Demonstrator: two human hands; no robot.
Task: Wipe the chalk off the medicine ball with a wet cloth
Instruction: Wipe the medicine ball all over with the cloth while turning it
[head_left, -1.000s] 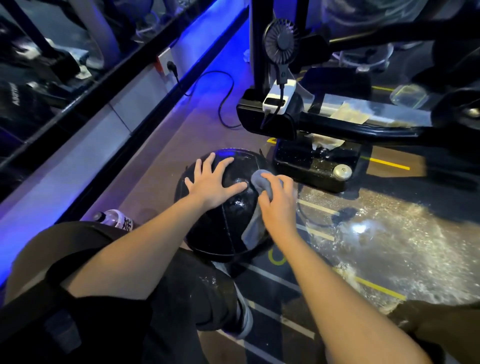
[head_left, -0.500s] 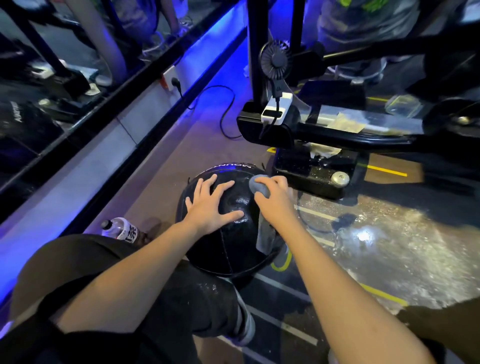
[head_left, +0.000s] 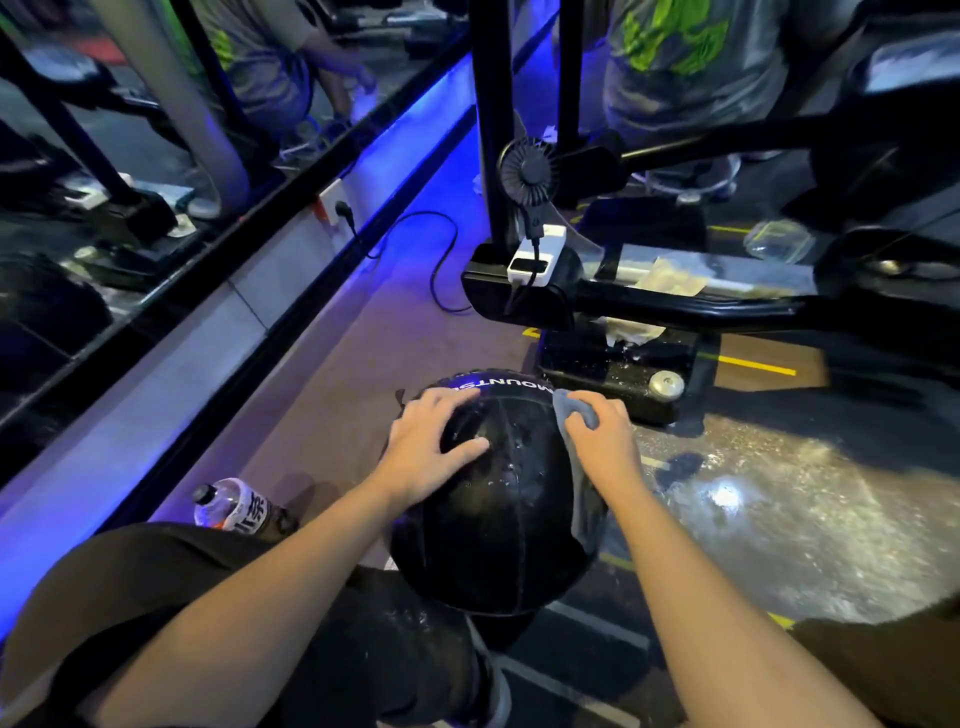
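A black medicine ball (head_left: 498, 525) with white lettering along its far rim rests on the floor against my left knee. Its top glistens with wet streaks. My left hand (head_left: 428, 449) lies flat on the ball's upper left, fingers spread, holding nothing. My right hand (head_left: 602, 441) presses a grey wet cloth (head_left: 571, 410) on the ball's upper right edge. One end of the cloth hangs down the ball's right side under my wrist.
A plastic bottle (head_left: 231, 506) lies on the floor left of the ball. A black machine frame (head_left: 649, 306) with a small fan (head_left: 524, 169) and white power bank crosses behind. A wet floor patch (head_left: 779, 509) shines right. A cable (head_left: 436, 260) runs to a wall socket.
My right hand has slid the cloth from the ball's top centre out to its far right edge. My left hand stays flat on the ball. The view tilted, showing more of the room.
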